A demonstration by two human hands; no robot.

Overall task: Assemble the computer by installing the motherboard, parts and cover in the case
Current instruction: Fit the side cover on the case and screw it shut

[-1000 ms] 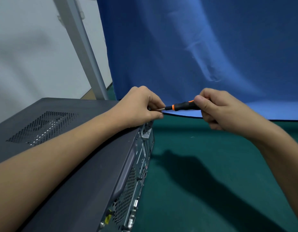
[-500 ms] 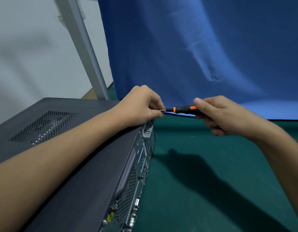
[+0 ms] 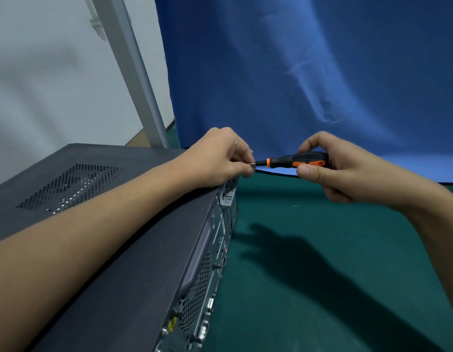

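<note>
The closed case [image 3: 118, 250] lies on the left side of the green bench [image 3: 322, 275], the left hand [image 3: 220, 158] pinching what I take for a screw [image 3: 251, 163] at its rear top corner, the right hand [image 3: 334, 171] gripping the screwdriver [image 3: 296, 160], whose tip may slip off if tilted.

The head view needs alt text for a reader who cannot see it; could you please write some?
A person's right hand grips a black-and-orange screwdriver while the left hand pinches its metal tip at the top rear edge of a closed dark computer case. The case lies on a green mat before a blue cloth.
</note>
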